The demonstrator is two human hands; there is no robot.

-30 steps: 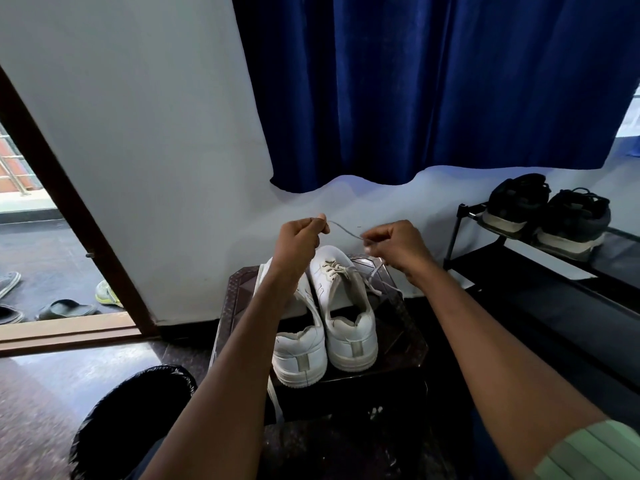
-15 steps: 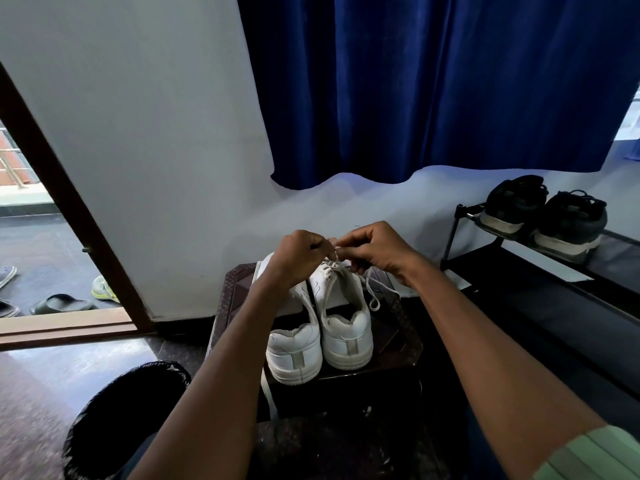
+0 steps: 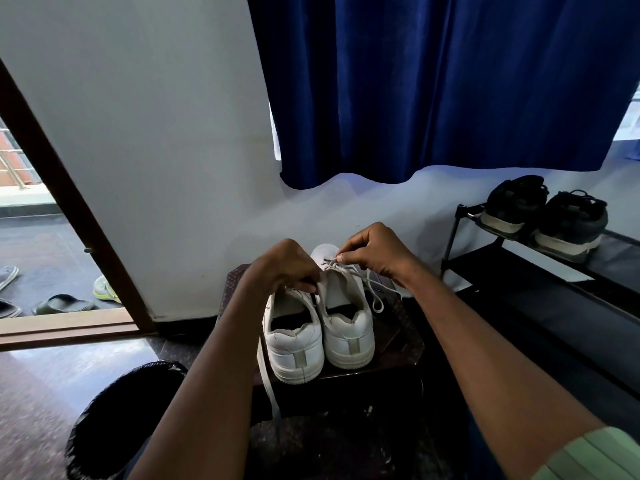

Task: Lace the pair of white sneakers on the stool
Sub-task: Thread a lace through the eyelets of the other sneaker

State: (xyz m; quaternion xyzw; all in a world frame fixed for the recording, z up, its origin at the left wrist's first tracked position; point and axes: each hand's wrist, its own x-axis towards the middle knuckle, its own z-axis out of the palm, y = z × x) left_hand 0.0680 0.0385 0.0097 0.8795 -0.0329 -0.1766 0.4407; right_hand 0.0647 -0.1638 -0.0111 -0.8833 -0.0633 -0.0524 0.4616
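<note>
Sneakers (image 3: 320, 327) stood side by side on the dark stool (image 3: 398, 337), flanked by a bin (image 3: 114, 410) and shoe rack (image 3: 540, 271), while the left hand (image 3: 284, 268) gripped the right sneaker's tongue and the right hand (image 3: 375, 251), lower than a second earlier, pinched its lace (image 3: 367, 285).

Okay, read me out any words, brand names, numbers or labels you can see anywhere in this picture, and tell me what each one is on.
No readable text anywhere.
White sneakers: plain grey heel tabs, no brand showing.
Black shoes on the rack: no legible logo.
Stool: only a pattern, no writing.
</note>
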